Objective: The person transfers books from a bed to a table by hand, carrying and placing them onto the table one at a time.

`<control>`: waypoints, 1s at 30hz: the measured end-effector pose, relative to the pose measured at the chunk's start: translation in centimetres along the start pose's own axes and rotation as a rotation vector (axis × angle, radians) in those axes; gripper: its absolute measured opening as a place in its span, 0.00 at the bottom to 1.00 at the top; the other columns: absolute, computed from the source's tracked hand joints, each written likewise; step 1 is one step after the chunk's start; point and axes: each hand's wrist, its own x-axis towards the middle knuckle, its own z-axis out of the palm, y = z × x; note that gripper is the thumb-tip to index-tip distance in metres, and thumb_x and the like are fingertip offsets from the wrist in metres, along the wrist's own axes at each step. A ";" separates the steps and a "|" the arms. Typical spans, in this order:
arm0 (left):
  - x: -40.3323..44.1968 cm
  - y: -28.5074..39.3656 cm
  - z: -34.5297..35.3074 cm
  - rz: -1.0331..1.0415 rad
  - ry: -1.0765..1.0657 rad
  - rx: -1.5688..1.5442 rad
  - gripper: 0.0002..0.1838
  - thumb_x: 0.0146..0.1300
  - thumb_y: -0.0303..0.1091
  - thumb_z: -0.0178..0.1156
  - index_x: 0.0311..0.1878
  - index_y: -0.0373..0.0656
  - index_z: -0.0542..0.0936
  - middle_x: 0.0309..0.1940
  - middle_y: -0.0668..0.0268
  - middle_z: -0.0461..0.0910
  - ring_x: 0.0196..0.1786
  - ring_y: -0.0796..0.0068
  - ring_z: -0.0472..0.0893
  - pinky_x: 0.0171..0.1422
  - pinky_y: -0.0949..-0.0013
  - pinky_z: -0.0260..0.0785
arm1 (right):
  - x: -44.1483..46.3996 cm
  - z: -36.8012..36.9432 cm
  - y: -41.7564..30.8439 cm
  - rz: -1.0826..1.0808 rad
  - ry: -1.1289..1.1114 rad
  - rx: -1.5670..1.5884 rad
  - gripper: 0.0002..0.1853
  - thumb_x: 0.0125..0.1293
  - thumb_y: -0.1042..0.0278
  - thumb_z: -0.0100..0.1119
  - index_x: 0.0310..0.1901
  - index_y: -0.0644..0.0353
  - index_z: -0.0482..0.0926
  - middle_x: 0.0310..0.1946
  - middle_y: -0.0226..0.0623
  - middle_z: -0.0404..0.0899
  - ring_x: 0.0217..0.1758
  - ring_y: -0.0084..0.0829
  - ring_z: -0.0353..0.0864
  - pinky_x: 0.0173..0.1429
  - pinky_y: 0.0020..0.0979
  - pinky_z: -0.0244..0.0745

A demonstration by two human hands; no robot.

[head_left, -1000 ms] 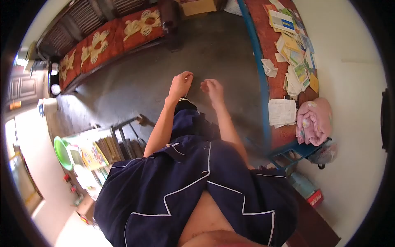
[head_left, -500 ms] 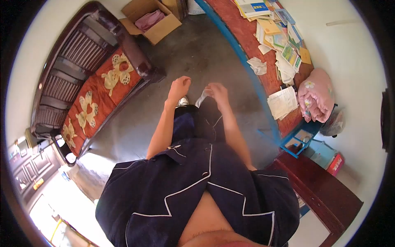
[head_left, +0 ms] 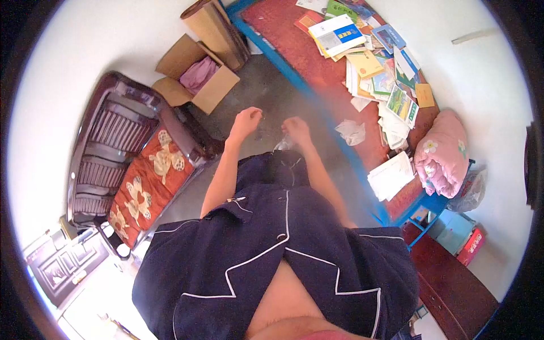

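My left hand (head_left: pixel 247 122) is held out in front of my body with its fingers curled in. Whether anything lies inside them is too small to make out. A short gap to the right, my right hand (head_left: pixel 297 131) is also closed, fingers bent toward the thumb. Just below its fingers shows a whitish, partly see-through patch (head_left: pixel 284 143); I cannot tell whether it hangs from the hand or is a blurred shoe behind it. Both hands are above the grey floor (head_left: pixel 263 85), in front of my dark, white-piped shirt (head_left: pixel 249 249).
On the right, a blue-edged red surface (head_left: pixel 277 22) bears books and papers (head_left: pixel 368 65), crumpled white paper (head_left: pixel 351 132) and a rolled pink quilt (head_left: pixel 442 153). A dark wooden bench (head_left: pixel 127 130) stands left. Ahead is an open cardboard box (head_left: pixel 218 90) with pink cloth.
The view has shifted forward and turned: the box, bench and paper-covered surface sit lower in the picture. Both hands remain closed in front of me, the right slightly lower.
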 end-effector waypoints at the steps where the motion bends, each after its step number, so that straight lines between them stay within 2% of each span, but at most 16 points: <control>1: 1.4 0.4 0.4 -0.007 0.007 0.033 0.13 0.60 0.35 0.53 0.42 0.37 0.79 0.33 0.56 0.82 0.36 0.65 0.82 0.43 0.67 0.72 | 1.3 -0.9 -1.0 0.008 0.008 0.002 0.11 0.65 0.66 0.51 0.36 0.67 0.76 0.27 0.38 0.81 0.31 0.26 0.81 0.36 0.27 0.75; 3: 3.6 1.4 1.3 -0.025 0.013 0.057 0.14 0.60 0.35 0.52 0.42 0.37 0.79 0.32 0.57 0.82 0.35 0.68 0.82 0.42 0.68 0.72 | 4.4 -2.4 -2.1 -0.096 -0.019 -0.207 0.10 0.65 0.67 0.51 0.38 0.66 0.76 0.29 0.39 0.82 0.31 0.27 0.82 0.36 0.27 0.75; 5: 5.6 2.8 2.1 -0.103 -0.063 -0.129 0.14 0.60 0.36 0.53 0.44 0.37 0.79 0.31 0.59 0.82 0.36 0.70 0.82 0.41 0.69 0.72 | 7.0 -3.4 -2.5 -0.042 -0.042 -0.128 0.10 0.65 0.67 0.51 0.38 0.66 0.76 0.29 0.39 0.82 0.32 0.27 0.82 0.37 0.27 0.75; 7: 7.7 3.7 3.0 -0.079 -0.080 -0.168 0.14 0.61 0.35 0.53 0.44 0.37 0.79 0.31 0.59 0.82 0.35 0.71 0.82 0.41 0.69 0.72 | 9.2 -4.0 -3.9 0.007 -0.058 -0.039 0.10 0.65 0.68 0.51 0.39 0.66 0.76 0.30 0.39 0.82 0.33 0.27 0.82 0.37 0.27 0.75; 10: 11.4 4.0 4.1 -0.049 -0.139 -0.208 0.13 0.61 0.35 0.53 0.44 0.37 0.78 0.31 0.59 0.82 0.35 0.71 0.82 0.41 0.69 0.72 | 11.1 -5.4 -6.6 0.045 0.009 0.011 0.09 0.65 0.69 0.50 0.40 0.66 0.76 0.31 0.39 0.82 0.32 0.27 0.82 0.38 0.27 0.76; 14: 17.5 4.2 5.3 -0.045 -0.242 -0.200 0.13 0.61 0.34 0.54 0.44 0.37 0.78 0.33 0.59 0.82 0.36 0.69 0.82 0.44 0.69 0.72 | 15.0 -6.5 -6.8 0.066 0.102 0.042 0.11 0.64 0.66 0.53 0.39 0.67 0.77 0.30 0.38 0.81 0.31 0.27 0.80 0.37 0.28 0.75; 17: 23.3 4.5 6.3 -0.009 -0.306 -0.143 0.13 0.60 0.35 0.54 0.44 0.38 0.78 0.35 0.58 0.82 0.38 0.67 0.81 0.46 0.67 0.71 | 18.4 -7.8 -6.7 0.012 0.188 -0.117 0.11 0.64 0.66 0.52 0.38 0.66 0.77 0.29 0.37 0.82 0.31 0.25 0.80 0.37 0.28 0.75; 20: 29.4 5.1 6.7 0.041 -0.356 -0.051 0.14 0.59 0.36 0.55 0.44 0.38 0.79 0.37 0.56 0.81 0.40 0.65 0.81 0.48 0.66 0.71 | 22.2 -8.3 -7.1 0.088 0.248 -0.259 0.14 0.60 0.60 0.56 0.35 0.65 0.79 0.28 0.42 0.82 0.35 0.35 0.82 0.40 0.34 0.74; 22: 32.9 5.1 6.2 0.075 -0.390 -0.005 0.14 0.58 0.36 0.55 0.43 0.38 0.79 0.37 0.55 0.81 0.41 0.64 0.81 0.48 0.65 0.70 | 24.6 -8.0 -6.5 0.123 0.289 -0.267 0.14 0.60 0.60 0.55 0.35 0.65 0.79 0.29 0.42 0.82 0.35 0.35 0.82 0.40 0.33 0.74; 25: 37.7 5.6 5.6 0.130 -0.398 0.029 0.14 0.57 0.36 0.56 0.42 0.38 0.80 0.36 0.55 0.81 0.40 0.64 0.81 0.47 0.66 0.71 | 26.7 -7.6 -7.8 0.156 0.342 -0.257 0.13 0.60 0.60 0.55 0.35 0.65 0.79 0.29 0.42 0.82 0.34 0.35 0.83 0.40 0.33 0.74; 27: 40.1 5.5 5.6 0.040 -0.470 -0.086 0.13 0.57 0.36 0.56 0.42 0.38 0.80 0.34 0.56 0.82 0.38 0.65 0.82 0.46 0.67 0.71 | 28.1 -7.2 -9.5 0.170 0.391 -0.225 0.14 0.61 0.60 0.55 0.34 0.65 0.79 0.29 0.42 0.82 0.34 0.35 0.83 0.40 0.33 0.75; 30: 42.4 5.9 5.6 0.048 -0.516 -0.086 0.13 0.58 0.35 0.56 0.42 0.37 0.79 0.32 0.57 0.82 0.35 0.66 0.82 0.44 0.68 0.72 | 27.8 -6.1 -12.3 0.155 0.479 -0.249 0.12 0.62 0.63 0.54 0.35 0.65 0.78 0.29 0.42 0.82 0.32 0.34 0.83 0.39 0.32 0.75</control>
